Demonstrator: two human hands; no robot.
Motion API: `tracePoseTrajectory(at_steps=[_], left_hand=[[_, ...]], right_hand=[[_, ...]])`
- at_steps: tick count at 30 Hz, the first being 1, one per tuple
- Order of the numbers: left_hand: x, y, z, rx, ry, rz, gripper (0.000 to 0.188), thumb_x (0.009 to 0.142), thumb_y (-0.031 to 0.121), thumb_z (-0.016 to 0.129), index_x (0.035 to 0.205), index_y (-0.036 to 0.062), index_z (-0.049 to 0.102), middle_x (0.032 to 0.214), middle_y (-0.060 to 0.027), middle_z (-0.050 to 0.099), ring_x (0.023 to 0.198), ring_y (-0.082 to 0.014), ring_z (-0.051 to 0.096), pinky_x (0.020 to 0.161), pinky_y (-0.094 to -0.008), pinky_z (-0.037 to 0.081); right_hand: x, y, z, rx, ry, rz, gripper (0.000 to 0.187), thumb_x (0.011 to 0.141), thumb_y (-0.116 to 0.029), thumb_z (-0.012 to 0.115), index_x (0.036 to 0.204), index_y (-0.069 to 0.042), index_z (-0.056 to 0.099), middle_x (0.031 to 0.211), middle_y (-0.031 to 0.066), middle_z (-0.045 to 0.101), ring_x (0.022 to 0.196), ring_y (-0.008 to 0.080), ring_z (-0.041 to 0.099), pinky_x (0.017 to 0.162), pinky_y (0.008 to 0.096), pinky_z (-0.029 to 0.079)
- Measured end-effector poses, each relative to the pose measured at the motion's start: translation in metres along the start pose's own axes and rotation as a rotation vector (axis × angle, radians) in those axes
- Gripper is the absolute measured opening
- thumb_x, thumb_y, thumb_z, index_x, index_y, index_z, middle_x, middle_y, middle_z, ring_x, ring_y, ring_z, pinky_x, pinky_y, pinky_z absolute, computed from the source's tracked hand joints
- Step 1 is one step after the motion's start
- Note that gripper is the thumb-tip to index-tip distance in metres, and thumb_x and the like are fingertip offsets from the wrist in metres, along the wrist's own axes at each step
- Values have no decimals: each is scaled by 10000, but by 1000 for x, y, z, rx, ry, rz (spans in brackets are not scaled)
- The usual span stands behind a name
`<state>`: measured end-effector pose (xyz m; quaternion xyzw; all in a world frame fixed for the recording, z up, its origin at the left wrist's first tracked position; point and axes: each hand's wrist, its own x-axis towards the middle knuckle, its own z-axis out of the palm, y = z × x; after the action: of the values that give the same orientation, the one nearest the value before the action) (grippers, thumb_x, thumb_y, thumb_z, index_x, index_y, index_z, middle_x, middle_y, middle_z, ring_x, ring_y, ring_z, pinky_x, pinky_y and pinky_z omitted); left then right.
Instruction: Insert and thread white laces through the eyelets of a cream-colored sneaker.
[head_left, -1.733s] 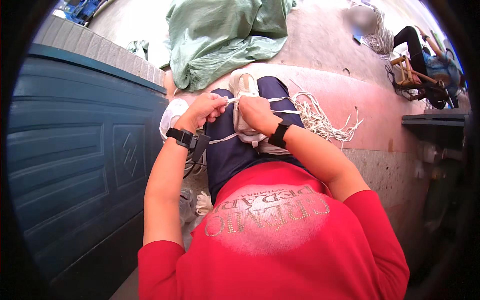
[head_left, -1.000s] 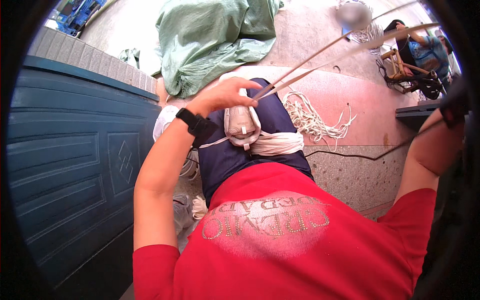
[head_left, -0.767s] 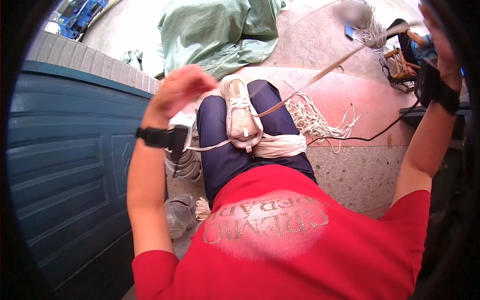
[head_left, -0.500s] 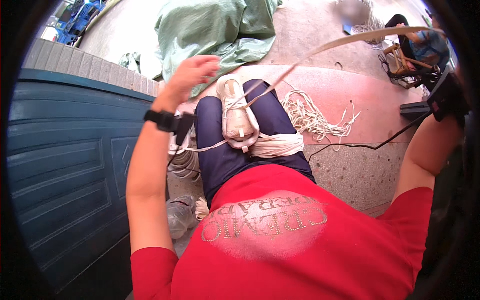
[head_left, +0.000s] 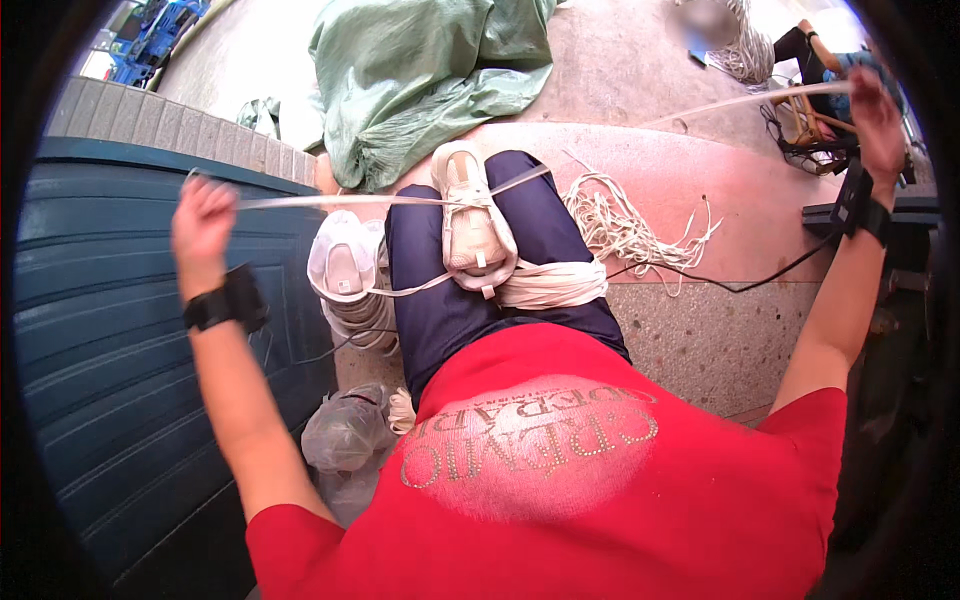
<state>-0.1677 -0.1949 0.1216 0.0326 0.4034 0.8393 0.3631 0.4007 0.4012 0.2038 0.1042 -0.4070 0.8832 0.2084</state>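
A pale cream shoe (head_left: 468,240) lies across my thighs, its toe pointing away from me and its opening nearest my body. A light flat shoelace (head_left: 340,201) runs from its eyelets out to the left. There my left hand (head_left: 205,215) is closed on it, in front of the blue door. The other length of lace (head_left: 750,104) stretches off to the far right, partly smeared by motion. It ends at my raised right hand (head_left: 875,130), whose fingers are blurred but closed around it.
A bundle of laces (head_left: 555,287) rests on my lap; a loose heap of laces (head_left: 640,235) lies on the floor at right. Left of my knee stand stacked white shoes (head_left: 343,262) and a plastic bag (head_left: 345,435). Beyond are a green tarp (head_left: 430,80) and another person (head_left: 850,75).
My left hand has swung left and closed on a lace, now pulled straight. My right hand has come into clearer view. Both arms are spread wider.
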Motion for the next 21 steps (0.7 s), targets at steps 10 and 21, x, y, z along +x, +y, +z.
tracePoseTrajectory(at_steps=[10, 21], left_hand=[[-104, 193, -102, 212, 384, 286, 276, 934, 168, 357, 671, 88, 332, 536, 11, 231, 461, -99, 244, 437, -246, 215], [-40, -176, -30, 397, 138, -662, 108, 824, 147, 558, 781, 50, 540, 651, -18, 512, 579, -138, 487, 498, -251, 404]], right_hand=[[-3, 183, -41, -802, 963, 215, 177, 875, -235, 489, 735, -127, 496, 641, -57, 389, 544, 62, 329, 517, 203, 303], [13, 479, 90, -1401, -76, 318, 182, 790, -146, 480, 765, 7, 575, 751, 178, 575, 739, 349, 545, 686, 405, 431]])
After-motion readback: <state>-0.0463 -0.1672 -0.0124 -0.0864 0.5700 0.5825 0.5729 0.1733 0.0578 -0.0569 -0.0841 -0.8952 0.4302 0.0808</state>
